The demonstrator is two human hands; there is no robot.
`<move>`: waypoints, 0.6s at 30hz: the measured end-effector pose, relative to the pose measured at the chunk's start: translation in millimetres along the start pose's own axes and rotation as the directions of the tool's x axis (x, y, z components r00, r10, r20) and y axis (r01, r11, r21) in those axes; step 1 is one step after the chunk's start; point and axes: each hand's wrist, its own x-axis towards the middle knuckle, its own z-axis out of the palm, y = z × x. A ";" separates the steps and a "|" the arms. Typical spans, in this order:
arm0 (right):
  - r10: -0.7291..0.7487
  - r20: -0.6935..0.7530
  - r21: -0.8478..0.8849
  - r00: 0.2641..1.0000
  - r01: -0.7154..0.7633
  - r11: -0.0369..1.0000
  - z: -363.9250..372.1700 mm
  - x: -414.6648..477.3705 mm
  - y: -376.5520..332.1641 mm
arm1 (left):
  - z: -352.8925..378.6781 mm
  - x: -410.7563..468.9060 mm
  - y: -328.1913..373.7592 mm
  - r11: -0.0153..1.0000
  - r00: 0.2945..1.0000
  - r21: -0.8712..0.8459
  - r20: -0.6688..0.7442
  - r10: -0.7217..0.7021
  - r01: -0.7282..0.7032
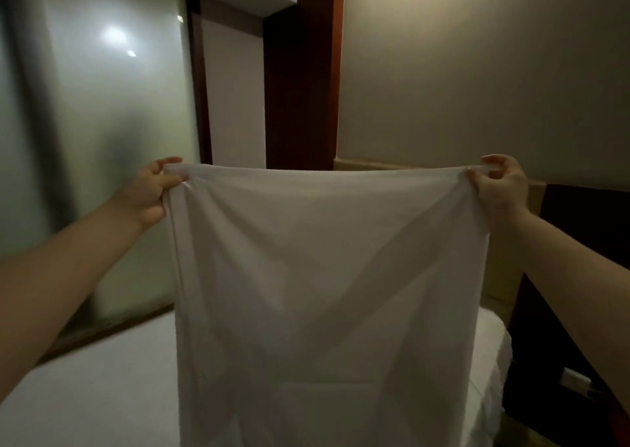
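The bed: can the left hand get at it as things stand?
Probably not yet: the left hand pinches a top corner of the white cloth, stretched up with the right hand. Bare bed lies below the left arm, so after letting go the way looks free.

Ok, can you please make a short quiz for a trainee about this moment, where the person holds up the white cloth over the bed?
1. True or false: the white cloth lies spread flat on the bed.
2. Where does the left grip pinch the cloth? A: at a top corner. B: at the bottom edge. C: in the middle.
3. Fill in: the right grip pinches the other top ____ of the cloth.

Key
1. False: the cloth hangs in the air, held up in front of the bed.
2. A.
3. corner.
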 end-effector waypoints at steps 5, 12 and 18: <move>0.106 0.336 0.444 0.936 -0.256 0.859 18.6 80.7 -59.6 | 41.8 30.6 57.0 0.995 0.999 -0.098 0.048 -0.014 0.019; 0.408 0.525 -0.055 0.748 -0.448 0.892 45.6 44.8 42.9 | 88.7 -36.7 -82.2 0.911 0.913 0.067 0.002 -0.408 0.407; 0.096 0.707 0.359 0.700 -0.473 0.805 24.6 119.5 -6.3 | 111.6 -4.5 16.2 0.972 0.996 -0.220 0.046 -0.074 0.083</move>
